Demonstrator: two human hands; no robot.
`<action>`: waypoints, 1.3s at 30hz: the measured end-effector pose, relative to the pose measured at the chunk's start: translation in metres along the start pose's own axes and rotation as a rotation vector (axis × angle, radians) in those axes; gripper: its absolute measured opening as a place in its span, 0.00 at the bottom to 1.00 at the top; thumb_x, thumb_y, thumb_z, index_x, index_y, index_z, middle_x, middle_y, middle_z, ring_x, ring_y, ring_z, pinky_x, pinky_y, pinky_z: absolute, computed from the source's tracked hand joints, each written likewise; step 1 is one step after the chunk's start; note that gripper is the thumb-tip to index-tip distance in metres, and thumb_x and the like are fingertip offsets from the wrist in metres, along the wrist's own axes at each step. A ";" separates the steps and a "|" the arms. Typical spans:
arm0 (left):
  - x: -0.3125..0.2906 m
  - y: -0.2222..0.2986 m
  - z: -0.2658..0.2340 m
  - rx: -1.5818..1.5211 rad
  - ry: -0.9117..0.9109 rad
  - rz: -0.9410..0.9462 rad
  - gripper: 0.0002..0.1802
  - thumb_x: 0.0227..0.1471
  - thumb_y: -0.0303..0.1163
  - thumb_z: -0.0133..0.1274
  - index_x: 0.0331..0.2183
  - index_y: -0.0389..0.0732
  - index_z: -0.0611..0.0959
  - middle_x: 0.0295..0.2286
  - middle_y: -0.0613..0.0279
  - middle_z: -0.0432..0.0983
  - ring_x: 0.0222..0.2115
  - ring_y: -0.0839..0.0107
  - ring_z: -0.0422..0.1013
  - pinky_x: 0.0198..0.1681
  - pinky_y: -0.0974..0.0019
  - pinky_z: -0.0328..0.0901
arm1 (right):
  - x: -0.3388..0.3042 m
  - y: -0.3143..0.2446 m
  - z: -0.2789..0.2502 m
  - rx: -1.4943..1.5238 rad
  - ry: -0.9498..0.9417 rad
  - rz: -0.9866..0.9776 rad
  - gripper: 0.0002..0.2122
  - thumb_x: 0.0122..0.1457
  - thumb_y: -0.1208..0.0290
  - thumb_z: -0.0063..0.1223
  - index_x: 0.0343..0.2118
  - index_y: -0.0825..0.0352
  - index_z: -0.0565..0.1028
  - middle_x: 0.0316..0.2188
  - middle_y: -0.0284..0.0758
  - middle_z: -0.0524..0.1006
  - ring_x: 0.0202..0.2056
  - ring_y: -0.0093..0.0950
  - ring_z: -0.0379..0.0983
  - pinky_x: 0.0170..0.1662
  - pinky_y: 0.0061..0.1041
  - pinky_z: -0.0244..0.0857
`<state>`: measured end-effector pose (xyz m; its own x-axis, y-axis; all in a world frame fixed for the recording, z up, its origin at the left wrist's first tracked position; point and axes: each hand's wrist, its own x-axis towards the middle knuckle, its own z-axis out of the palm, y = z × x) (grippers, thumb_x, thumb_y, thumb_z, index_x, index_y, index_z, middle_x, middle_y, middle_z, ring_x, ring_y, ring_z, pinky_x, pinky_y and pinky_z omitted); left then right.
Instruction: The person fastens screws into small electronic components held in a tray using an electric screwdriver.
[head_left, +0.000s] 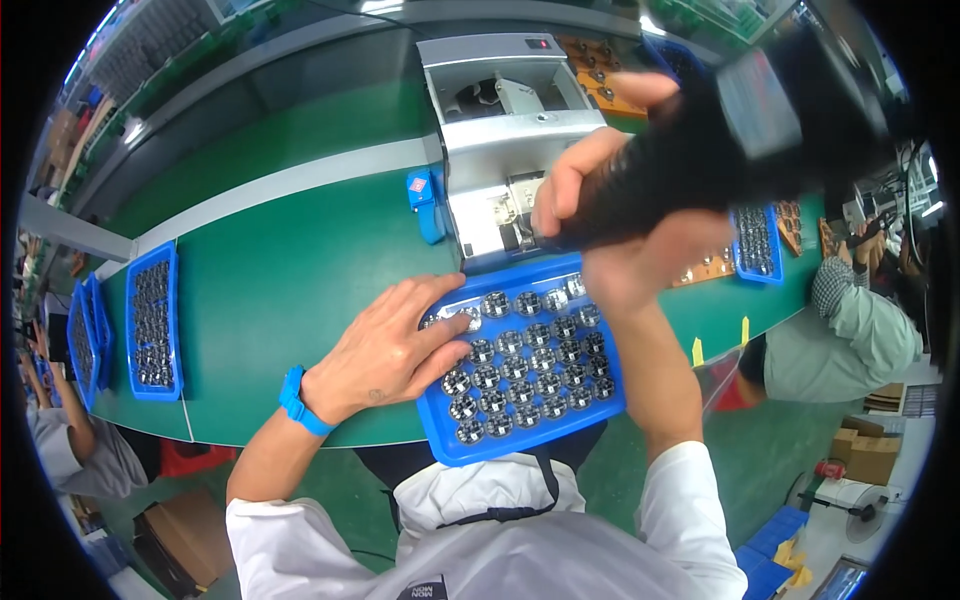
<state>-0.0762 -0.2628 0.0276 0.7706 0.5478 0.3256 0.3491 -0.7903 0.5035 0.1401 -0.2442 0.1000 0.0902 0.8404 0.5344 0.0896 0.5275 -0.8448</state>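
Observation:
A blue tray holding rows of small round shiny parts lies in front of me on the green table. My left hand rests over the tray's left edge, fingers stretched and apart, the tips by the parts at the upper left corner. My right hand is raised above the tray's right side, its fingers wrapped around a thick black handheld tool. The tool is blurred and close to the camera, so its exact kind is unclear. It covers part of the silver machine behind the tray.
A blue strap-like item lies against the machine's left side. Another filled blue tray stands at the left, and one more at the right. Orange boards with parts lie behind the machine. Other people sit at both sides.

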 end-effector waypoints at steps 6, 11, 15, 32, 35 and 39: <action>0.003 0.000 0.000 0.010 0.010 0.029 0.14 0.49 0.33 0.57 0.36 0.34 0.81 0.48 0.46 0.68 0.44 0.52 0.68 0.46 0.55 0.65 | -0.025 0.016 -0.004 0.522 -0.290 0.192 0.48 0.44 0.22 0.38 0.58 0.59 0.54 0.20 0.38 0.70 0.19 0.31 0.70 0.25 0.33 0.68; 0.002 -0.001 0.001 0.010 -0.005 0.009 0.14 0.49 0.33 0.57 0.37 0.34 0.81 0.47 0.47 0.68 0.44 0.52 0.68 0.45 0.55 0.65 | -0.028 0.029 0.005 0.456 -0.327 0.277 0.48 0.43 0.20 0.37 0.56 0.59 0.55 0.20 0.39 0.71 0.19 0.31 0.69 0.25 0.31 0.66; 0.002 -0.001 0.002 0.018 -0.011 0.002 0.14 0.49 0.32 0.57 0.37 0.35 0.81 0.46 0.48 0.68 0.43 0.53 0.68 0.44 0.56 0.65 | -0.028 0.030 0.010 0.394 -0.333 0.285 0.49 0.43 0.20 0.37 0.55 0.63 0.54 0.19 0.37 0.70 0.18 0.29 0.69 0.25 0.28 0.66; 0.005 0.003 -0.001 -0.024 -0.043 -0.023 0.14 0.48 0.30 0.57 0.39 0.36 0.81 0.45 0.49 0.67 0.43 0.54 0.67 0.45 0.55 0.64 | -0.040 0.039 0.023 0.264 -0.380 0.310 0.48 0.37 0.15 0.31 0.40 0.65 0.60 0.18 0.35 0.70 0.19 0.22 0.68 0.24 0.21 0.65; 0.004 0.003 0.000 -0.011 -0.041 -0.021 0.15 0.48 0.30 0.57 0.39 0.35 0.81 0.46 0.48 0.67 0.43 0.54 0.66 0.45 0.56 0.64 | -0.039 0.037 0.022 0.298 -0.395 0.275 0.53 0.43 0.18 0.32 0.56 0.69 0.56 0.18 0.35 0.71 0.18 0.22 0.68 0.23 0.20 0.64; 0.003 0.002 0.001 0.032 -0.011 -0.001 0.15 0.48 0.30 0.57 0.39 0.34 0.80 0.47 0.48 0.67 0.43 0.53 0.67 0.45 0.56 0.64 | -0.021 0.019 0.011 0.452 -0.293 0.302 0.51 0.47 0.23 0.36 0.63 0.64 0.46 0.18 0.38 0.71 0.17 0.30 0.69 0.22 0.29 0.67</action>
<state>-0.0726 -0.2630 0.0286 0.7761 0.5459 0.3157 0.3667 -0.7980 0.4782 0.1286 -0.2504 0.0723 -0.2356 0.9262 0.2945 -0.3327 0.2078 -0.9198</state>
